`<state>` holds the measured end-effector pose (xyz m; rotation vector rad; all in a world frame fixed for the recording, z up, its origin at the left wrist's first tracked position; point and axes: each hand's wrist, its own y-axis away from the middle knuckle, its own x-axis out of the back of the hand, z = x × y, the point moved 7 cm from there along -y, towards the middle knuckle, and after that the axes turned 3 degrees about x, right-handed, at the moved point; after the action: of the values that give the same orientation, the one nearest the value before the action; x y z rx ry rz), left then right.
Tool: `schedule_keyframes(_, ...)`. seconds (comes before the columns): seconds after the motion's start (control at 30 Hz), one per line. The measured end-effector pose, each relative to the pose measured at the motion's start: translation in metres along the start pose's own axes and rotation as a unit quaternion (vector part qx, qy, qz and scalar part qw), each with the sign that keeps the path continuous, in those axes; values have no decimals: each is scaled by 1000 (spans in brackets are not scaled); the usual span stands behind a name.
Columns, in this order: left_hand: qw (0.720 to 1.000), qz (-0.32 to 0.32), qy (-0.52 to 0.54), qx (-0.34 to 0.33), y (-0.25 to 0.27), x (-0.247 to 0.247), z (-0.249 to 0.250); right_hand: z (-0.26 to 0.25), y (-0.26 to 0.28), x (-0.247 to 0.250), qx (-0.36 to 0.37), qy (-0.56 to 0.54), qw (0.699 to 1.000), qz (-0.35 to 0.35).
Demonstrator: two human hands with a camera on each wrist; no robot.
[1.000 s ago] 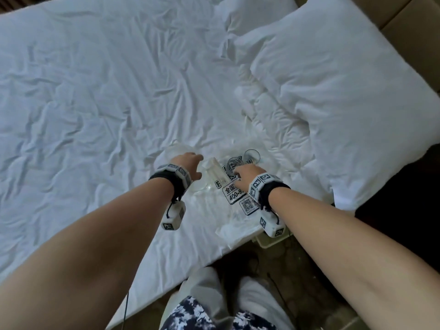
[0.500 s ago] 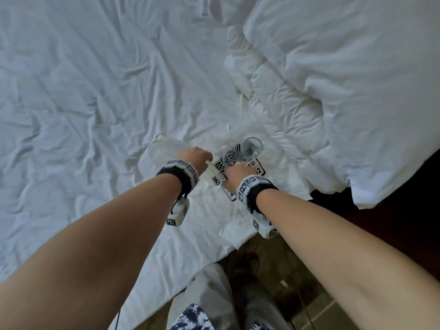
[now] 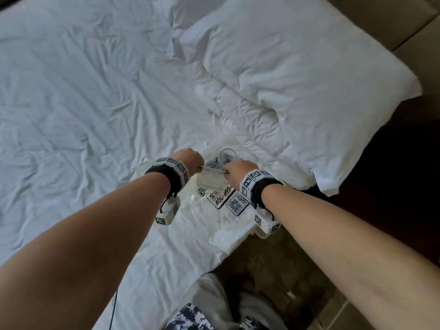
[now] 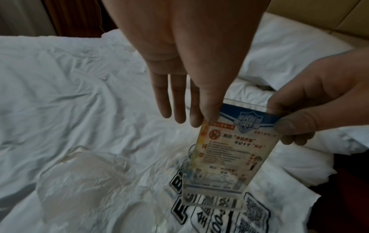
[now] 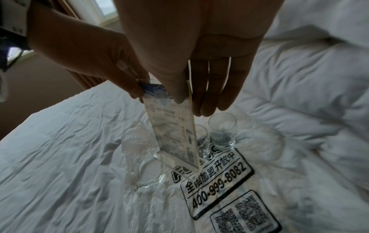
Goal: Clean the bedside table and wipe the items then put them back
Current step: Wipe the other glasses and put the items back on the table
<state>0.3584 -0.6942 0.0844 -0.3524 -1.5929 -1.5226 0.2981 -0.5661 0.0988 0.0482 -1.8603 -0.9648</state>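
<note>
Left hand (image 4: 191, 78) and right hand (image 4: 311, 110) pinching top corners of upright clear sign stand (image 4: 229, 154), printed blue-headed card inside, base over plastic bag (image 5: 219, 186) on bed (image 3: 83, 103), two glasses (image 5: 222, 134) just behind.

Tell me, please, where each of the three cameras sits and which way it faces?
Head: on the head, facing down at the bed; both forearms, left hand, right hand.
Left wrist: looks along the left hand's fingers at the acrylic sign.
Right wrist: looks along the right hand's fingers at the sign and two glasses.
All share the sign, pinched by both hands.
</note>
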Motion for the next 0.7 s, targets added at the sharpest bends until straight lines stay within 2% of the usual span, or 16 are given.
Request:
schedule_keyframes(0.1,999,28,-7,-17,16,23,29,17,31,18,5,-16,999,32)
schedule_keyframes(0.23,996,73,-8,-47,50,55,95,59,95,35,-12,-37,997,72)
schedule_keyframes(0.43,988,110,-34,-101,91,84,217,135,195,39,-62,-58,990,112)
schedule_keyframes(0.7,963,148,-151,-169,124,91,393,241,336,21,-130,-52,974,177)
